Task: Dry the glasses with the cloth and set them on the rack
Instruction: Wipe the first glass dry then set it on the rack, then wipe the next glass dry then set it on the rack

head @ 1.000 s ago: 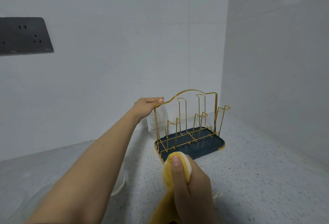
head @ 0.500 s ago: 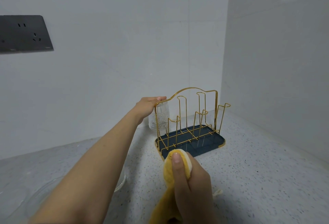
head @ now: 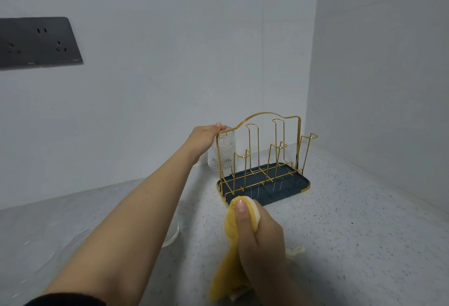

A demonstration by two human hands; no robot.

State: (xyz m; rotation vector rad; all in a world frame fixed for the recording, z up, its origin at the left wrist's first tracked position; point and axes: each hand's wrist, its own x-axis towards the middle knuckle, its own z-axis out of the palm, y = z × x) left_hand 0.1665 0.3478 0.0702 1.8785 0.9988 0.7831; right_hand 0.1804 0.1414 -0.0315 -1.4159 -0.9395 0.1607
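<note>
At the far left end of the gold wire rack (head: 263, 160), an embossed clear glass (head: 222, 154) stands inverted, seen through the wires; whether it sits over a prong or just behind the frame cannot be told. The left hand (head: 202, 139) reaches out and curls over its upturned base from above, fingertips at the top of the frame. The right hand (head: 258, 230) is nearer the camera, fist closed round a bunched yellow cloth (head: 230, 257) with the thumb pressed on top. This looks like the placing step. Next the left hand should let go gently, making sure the glass stands steady, then fetch another. A clear glass dish (head: 170, 235) lies on the speckled surface (head: 352, 232) under the left forearm.
</note>
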